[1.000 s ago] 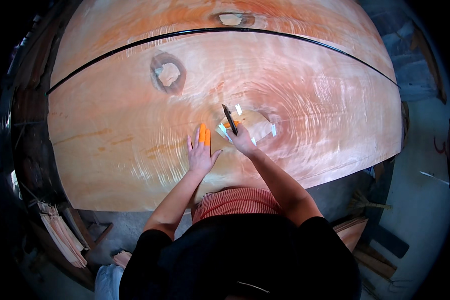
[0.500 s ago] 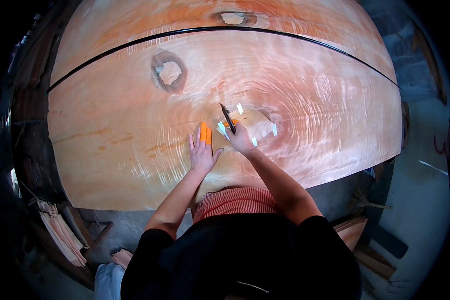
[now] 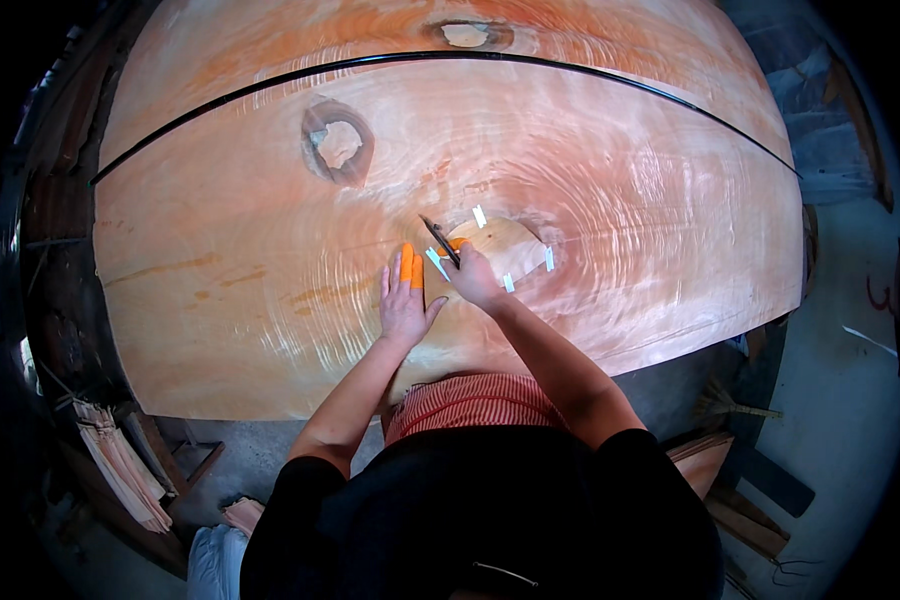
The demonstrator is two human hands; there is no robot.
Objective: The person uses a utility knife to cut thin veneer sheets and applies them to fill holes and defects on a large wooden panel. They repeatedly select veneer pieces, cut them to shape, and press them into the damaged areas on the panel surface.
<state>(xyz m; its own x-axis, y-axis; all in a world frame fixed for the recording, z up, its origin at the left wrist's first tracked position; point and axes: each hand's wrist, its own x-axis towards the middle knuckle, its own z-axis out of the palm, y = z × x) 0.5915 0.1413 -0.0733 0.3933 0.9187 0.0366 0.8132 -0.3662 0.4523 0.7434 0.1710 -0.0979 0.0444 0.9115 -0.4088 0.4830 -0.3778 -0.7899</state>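
Observation:
A large sheet of wood veneer (image 3: 240, 230) lies spread before me. Flat on it rests my left hand (image 3: 406, 305), fingers stretched out, two of them in orange finger covers. My right hand (image 3: 475, 275) grips a slim dark knife-like tool (image 3: 438, 238), its far end pointing up and left. An orange cover shows on a finger of this hand too. Beneath and beside it is a pale rounded veneer patch (image 3: 505, 243), with short white tape strips (image 3: 479, 216) around its edge. One tape piece (image 3: 437, 263) lies just left of my right fingers.
A thin black strip (image 3: 400, 60) crosses the sheet's far part. Beyond my hands are two dark-ringed knot spots, one at the left (image 3: 339, 145) and one farther off (image 3: 465, 36). Veneer strips (image 3: 120, 465) stand at lower left; boards (image 3: 705, 460) and a broom (image 3: 727, 402) are at lower right.
My right hand has shifted slightly left, and the tool in it now leans farther left. My left hand stays in nearly the same place.

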